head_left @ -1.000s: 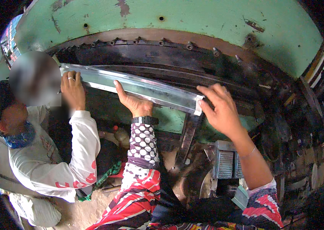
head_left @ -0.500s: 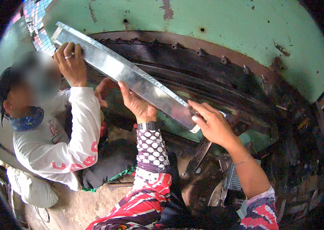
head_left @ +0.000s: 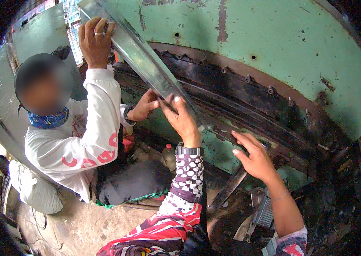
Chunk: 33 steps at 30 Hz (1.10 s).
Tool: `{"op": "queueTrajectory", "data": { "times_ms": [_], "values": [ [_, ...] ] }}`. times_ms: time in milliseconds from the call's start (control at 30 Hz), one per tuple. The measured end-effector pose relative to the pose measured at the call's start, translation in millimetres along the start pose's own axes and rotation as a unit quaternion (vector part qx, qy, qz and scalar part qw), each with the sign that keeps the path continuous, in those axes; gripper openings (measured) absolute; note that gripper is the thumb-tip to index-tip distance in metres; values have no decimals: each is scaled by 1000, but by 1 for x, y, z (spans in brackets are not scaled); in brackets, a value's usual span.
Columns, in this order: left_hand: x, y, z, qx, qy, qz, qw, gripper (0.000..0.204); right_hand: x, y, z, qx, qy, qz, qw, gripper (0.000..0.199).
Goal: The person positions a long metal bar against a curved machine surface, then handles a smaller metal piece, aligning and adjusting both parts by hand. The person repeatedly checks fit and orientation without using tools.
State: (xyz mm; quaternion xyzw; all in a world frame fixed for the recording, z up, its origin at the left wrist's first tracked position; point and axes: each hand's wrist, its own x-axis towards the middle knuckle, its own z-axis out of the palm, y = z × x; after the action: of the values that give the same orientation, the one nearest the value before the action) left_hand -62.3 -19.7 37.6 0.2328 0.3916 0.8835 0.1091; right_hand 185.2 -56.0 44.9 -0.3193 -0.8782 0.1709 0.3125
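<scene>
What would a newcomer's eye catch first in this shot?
Probably the shiny metal channel, slanting across the upper middle, with a co-worker's ringed hand near its upper end and the person's left hand at its lower part. Then the large green panel behind, and the red-and-white sleeve at bottom centre.

The strip (head_left: pixel 146 64) is bare metal, smooth and glossy enough to throw pale streaks my way, while the bars (head_left: pixel 240 100) are darker metal with a duller, grimy face. The green panel (head_left: pixel 287 51) wears paint, scuffed through in rough brown patches (rust, perhaps, from where I'm standing). I see matt cloth in the white sleeve (head_left: pixel 102 102) and the spotted cuff (head_left: pixel 189 170), a see-through plastic bottle (head_left: pixel 169 160), and a rough floor (head_left: pixel 82 230).
</scene>
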Motion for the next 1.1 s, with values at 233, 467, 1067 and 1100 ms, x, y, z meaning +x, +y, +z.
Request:
{"op": "queueTrajectory", "data": {
  "times_ms": [233,467,1067,1100],
  "values": [
    [-2,-26,5,57,7,59,997,76,-43,-40,-74,-7,59,46,997,55],
    [-11,-23,8,108,-83,161,977,72,-47,-156,-121,-33,65,-174,982,44],
    [-64,-24,39,147,-304,171,926,69,8,-247,-87,43,54,-286,956,46],
    [-54,-26,27,158,-293,176,927,70,8,-233,-80,50,52,-324,943,41]
  ]
}}
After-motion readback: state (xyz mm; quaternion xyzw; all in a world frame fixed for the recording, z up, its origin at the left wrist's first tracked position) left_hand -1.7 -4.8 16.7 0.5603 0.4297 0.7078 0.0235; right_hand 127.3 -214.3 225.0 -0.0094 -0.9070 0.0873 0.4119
